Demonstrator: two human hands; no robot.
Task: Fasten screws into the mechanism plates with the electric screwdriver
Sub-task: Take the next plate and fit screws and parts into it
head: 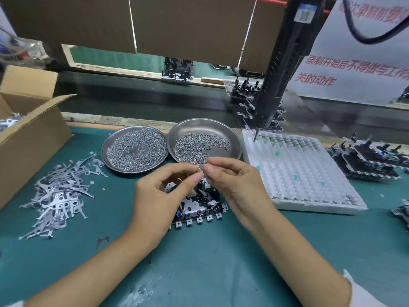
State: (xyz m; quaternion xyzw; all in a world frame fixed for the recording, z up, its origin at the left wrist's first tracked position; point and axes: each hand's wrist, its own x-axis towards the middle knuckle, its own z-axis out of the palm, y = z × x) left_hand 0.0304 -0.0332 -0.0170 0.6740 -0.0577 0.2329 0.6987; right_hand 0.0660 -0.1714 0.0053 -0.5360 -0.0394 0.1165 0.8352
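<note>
A mechanism plate (199, 209) lies on the green mat below both hands, black and metal with a row of tabs along its near edge. My left hand (163, 196) and my right hand (230, 180) meet above it, fingertips pinching small screws (201, 168) between them. Two round steel dishes hold loose screws, the left dish (135, 149) and the right dish (234, 140). The electric screwdriver (281, 69) hangs untouched at the upper right, its bit tip over the white tray.
A pile of flat metal levers (59, 193) lies at the left beside an open cardboard box (28, 129). A white plastic tray (296, 173) sits right of the dishes. Stacks of assembled plates (367, 160) stand at the right and behind the tray.
</note>
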